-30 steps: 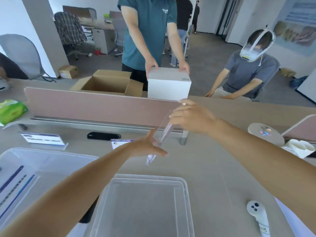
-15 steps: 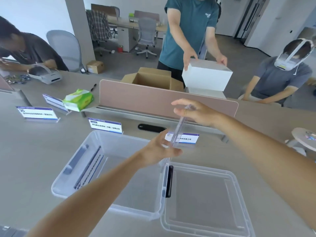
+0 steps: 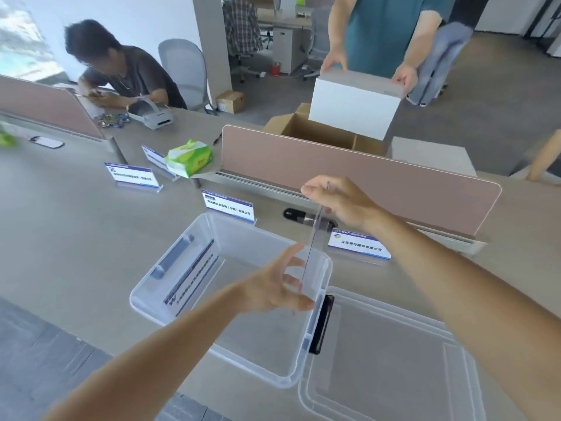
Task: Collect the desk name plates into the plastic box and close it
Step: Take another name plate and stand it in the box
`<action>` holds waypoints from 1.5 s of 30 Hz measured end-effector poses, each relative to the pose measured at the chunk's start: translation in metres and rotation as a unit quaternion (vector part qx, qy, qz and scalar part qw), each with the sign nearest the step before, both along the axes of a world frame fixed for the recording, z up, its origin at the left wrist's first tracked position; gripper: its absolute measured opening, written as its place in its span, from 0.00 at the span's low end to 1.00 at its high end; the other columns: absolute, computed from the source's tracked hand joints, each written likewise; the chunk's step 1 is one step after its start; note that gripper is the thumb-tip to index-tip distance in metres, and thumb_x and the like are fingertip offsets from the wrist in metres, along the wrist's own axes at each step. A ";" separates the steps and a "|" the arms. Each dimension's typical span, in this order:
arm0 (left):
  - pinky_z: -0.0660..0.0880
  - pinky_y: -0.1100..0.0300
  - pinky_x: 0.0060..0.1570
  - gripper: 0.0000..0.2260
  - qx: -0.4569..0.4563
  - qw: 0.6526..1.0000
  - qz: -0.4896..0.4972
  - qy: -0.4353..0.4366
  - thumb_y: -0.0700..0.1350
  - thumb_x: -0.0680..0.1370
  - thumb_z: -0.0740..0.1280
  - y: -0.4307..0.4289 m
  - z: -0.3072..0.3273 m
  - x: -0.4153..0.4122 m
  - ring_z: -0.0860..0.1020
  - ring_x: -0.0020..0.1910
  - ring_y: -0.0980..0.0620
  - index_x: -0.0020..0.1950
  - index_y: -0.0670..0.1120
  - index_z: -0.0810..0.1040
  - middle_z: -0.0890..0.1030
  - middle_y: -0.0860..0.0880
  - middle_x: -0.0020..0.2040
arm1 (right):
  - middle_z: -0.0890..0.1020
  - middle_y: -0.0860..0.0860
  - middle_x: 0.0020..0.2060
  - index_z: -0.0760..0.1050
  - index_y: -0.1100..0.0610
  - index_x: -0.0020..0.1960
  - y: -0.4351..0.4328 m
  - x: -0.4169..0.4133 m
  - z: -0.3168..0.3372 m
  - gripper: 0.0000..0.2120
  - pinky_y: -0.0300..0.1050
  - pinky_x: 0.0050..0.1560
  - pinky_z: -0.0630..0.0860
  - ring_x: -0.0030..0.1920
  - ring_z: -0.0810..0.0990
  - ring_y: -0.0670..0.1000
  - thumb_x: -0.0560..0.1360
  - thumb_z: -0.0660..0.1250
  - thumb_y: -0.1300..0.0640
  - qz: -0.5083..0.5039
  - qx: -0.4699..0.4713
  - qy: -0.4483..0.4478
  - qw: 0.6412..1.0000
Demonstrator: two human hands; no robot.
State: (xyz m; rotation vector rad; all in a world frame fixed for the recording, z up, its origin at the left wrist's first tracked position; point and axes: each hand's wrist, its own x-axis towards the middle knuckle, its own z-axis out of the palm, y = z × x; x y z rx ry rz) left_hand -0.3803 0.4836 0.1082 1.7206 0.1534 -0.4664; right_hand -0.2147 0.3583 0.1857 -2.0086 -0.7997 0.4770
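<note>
- The desk [image 3: 76, 238] carries everything; the plastic box [image 3: 142, 302] sits open near its front edge.
- A pink divider panel [image 3: 379, 189] stands upright behind the plastic box.
- The clear lid [image 3: 394, 366] lies flat just to the right of the plastic box, nearly touching its right wall.
- A person in a teal shirt [image 3: 382, 31] stands far behind the plastic box, both hands on a white carton [image 3: 352, 107] above an open cardboard box [image 3: 312, 132].
- The right hand [image 3: 340, 202] is raised above the plastic box's back right corner, thumb and fingertips pinching the top edge of the held name plate [image 3: 312, 244].
- The left hand [image 3: 273, 287] is over the plastic box's right half, its fingers spread wide beside the plate's lower end; whether they touch it is unclear.
- The held name plate is clear, seen edge-on and nearly upright, its lower end just above the plastic box's right rim.
- 1 name plate in the box [image 3: 191, 278] lies flat against the left side of the floor.
- 4 stand on the desk: the nearest name plate [image 3: 229, 206] just behind the plastic box, a second name plate [image 3: 359, 246] behind its right corner, a third name plate [image 3: 132, 176] and a fourth name plate [image 3: 154, 156] well behind to the left.
- A green tissue pack [image 3: 188, 158] lies beside the fourth, behind the plastic box.
- A black oblong item [image 3: 321, 323] sits between the plastic box and the lid.
</note>
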 end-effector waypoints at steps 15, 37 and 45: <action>0.74 0.60 0.31 0.27 0.197 0.968 0.092 0.129 0.39 0.72 0.53 0.098 -0.067 -0.036 0.79 0.37 0.48 0.67 0.61 0.69 0.79 0.50 0.46 | 0.81 0.46 0.44 0.79 0.51 0.44 0.143 -0.028 -0.106 0.18 0.45 0.46 0.73 0.46 0.78 0.46 0.69 0.65 0.37 0.047 -0.119 -0.014 0.992; 0.72 0.57 0.37 0.19 0.192 0.926 0.061 0.320 0.37 0.78 0.56 0.181 -0.132 -0.012 0.74 0.44 0.45 0.69 0.38 0.67 0.72 0.47 0.44 | 0.76 0.48 0.61 0.75 0.55 0.63 0.227 -0.035 -0.251 0.28 0.43 0.61 0.62 0.63 0.71 0.47 0.78 0.53 0.36 -0.090 -0.132 0.293 0.943; 0.78 0.53 0.52 0.24 0.241 0.896 0.063 0.367 0.36 0.75 0.56 0.183 -0.142 -0.001 0.77 0.58 0.43 0.71 0.45 0.65 0.75 0.45 0.62 | 0.73 0.50 0.69 0.69 0.53 0.71 0.244 -0.033 -0.280 0.48 0.46 0.69 0.61 0.71 0.68 0.49 0.63 0.47 0.23 -0.097 -0.111 0.313 0.938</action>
